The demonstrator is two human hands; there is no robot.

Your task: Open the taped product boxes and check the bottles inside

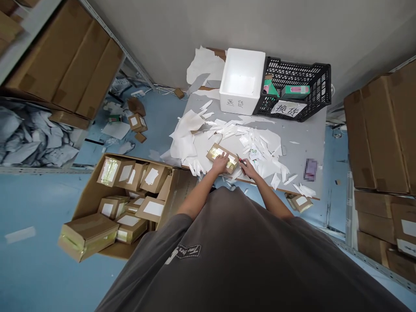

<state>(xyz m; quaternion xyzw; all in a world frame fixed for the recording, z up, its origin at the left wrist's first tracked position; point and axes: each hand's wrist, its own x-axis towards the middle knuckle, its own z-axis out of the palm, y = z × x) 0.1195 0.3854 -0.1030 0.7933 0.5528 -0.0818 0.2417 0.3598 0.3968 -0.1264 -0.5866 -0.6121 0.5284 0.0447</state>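
Observation:
My left hand [220, 164] presses down on a small cardboard parcel [224, 157] with shiny gold tape, which lies on torn white paper. My right hand [248, 169] sits at the parcel's right end and pinches a small red-handled cutter [242, 161], whose tip is close to the cardboard. Torn white paper and foam scraps [256, 141] are heaped around both hands on the grey table [302, 138]. The parcel's underside is hidden.
A white foam box [242, 82] and a black plastic crate [294, 82] holding green packages stand at the table's back. An open carton [94, 201] of taped parcels sits left. Stacked cartons [377, 134] line the shelves; scraps litter the blue floor [35, 264].

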